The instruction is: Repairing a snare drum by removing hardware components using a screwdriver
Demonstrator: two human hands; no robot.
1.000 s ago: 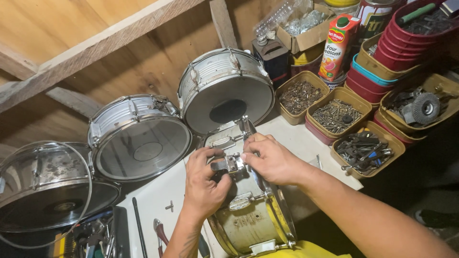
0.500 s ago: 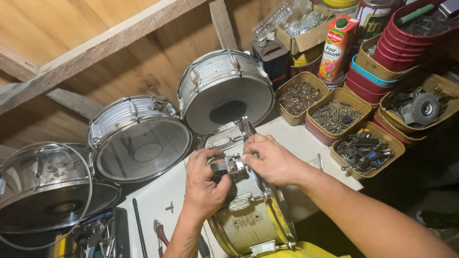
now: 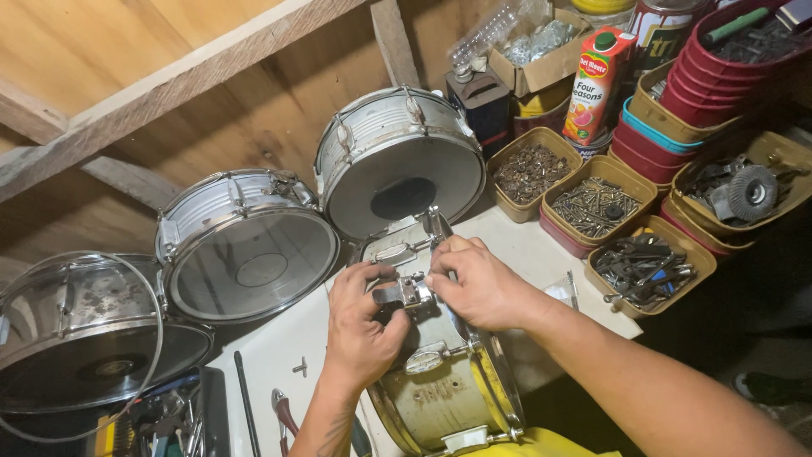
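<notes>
Two hands meet on a worn yellowish snare drum (image 3: 440, 381) lying on its side at the white table's (image 3: 271, 355) near edge. The left hand (image 3: 359, 326) and right hand (image 3: 478, 283) pinch its metal strainer fitting (image 3: 404, 292). Beyond, three silver drums (image 3: 245, 245) crowd the wooden wall; trays of hardware (image 3: 596, 203) fill the right.

Snare drum (image 3: 440, 398): worn, dull yellowish metal shell
Strainer (image 3: 404, 294): shiny chrome metal
Counter (image 3: 279, 347): smooth matt white
Wall (image 3: 127, 51): bare wood
</notes>
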